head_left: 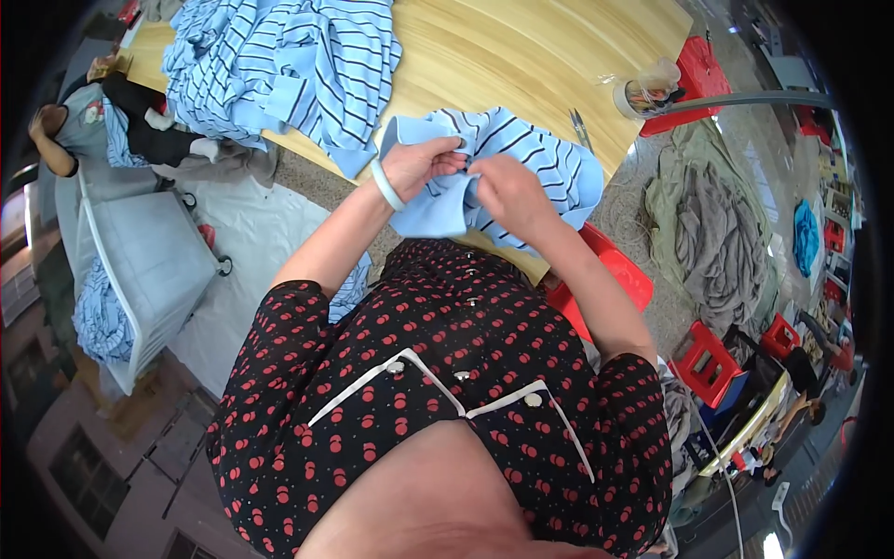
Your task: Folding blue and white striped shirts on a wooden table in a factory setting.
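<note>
Now, each grip (424,168) (515,197) pinching garment (549,168), cart (168,247) of cloth (101,315), cup (622,101) of perhaps tools (644,97)

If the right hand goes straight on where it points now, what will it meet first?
Apart from the striped garment it holds, the right hand would probably meet the left hand, just ahead to the upper left; depth is unclear.

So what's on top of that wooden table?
A heap of striped cloth, a slim metal tool and, at the right edge, a container. The left hand and right hand hold a striped piece over its near edge. What the cloth covers is hidden.
</note>
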The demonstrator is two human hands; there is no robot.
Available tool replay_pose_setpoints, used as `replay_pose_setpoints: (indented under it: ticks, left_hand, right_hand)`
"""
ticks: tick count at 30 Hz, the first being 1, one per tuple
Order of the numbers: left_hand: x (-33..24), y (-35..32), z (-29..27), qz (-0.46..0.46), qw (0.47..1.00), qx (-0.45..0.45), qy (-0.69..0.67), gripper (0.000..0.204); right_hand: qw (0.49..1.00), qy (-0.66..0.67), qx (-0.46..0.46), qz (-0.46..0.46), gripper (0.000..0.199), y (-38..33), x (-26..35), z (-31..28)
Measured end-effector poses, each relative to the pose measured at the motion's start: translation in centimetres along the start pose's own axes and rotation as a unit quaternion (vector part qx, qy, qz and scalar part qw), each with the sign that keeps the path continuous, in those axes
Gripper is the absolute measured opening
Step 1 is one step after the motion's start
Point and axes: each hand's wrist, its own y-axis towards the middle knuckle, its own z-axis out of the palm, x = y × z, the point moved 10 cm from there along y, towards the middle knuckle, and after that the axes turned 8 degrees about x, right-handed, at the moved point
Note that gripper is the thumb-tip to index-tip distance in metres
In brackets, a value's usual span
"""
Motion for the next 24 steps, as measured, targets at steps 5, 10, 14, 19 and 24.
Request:
replay_pose_setpoints:
  ticks: [5, 10, 14, 19, 24]
  left_hand:
    - [1.2, 0.6, -0.8, 0.042, 0.996, -0.077, 0.012, 0.015]
    - [-0.3, 0.4, -1.5, 0.072, 0.984, -0.134, 0.097, 0.013]
    - [-0.5, -0.3, -1.8, 0.078, 0.977, -0.162, 0.113, 0.014]
    - [0.4, -1.0, -0.7, 0.088, 0.983, -0.156, 0.040, 0.014]
    - [0.8, -1.2, -1.1, 0.085, 0.980, -0.174, 0.043, 0.011]
  right_hand:
    - [0.959, 0.185, -0.020, 0.214, 0.015, -0.2, -5.6, 1.0]
    - [0.922, 0.329, -0.030, 0.204, 0.014, -0.1, -6.5, 3.1]
    - [0.934, 0.229, 0.010, 0.274, 0.015, 0.3, -6.2, 3.0]
    - [0.961, 0.153, -0.077, 0.217, 0.015, 1.0, -5.4, 1.7]
    - [0.968, 0.145, -0.076, 0.193, 0.015, 1.2, -5.8, 2.2]
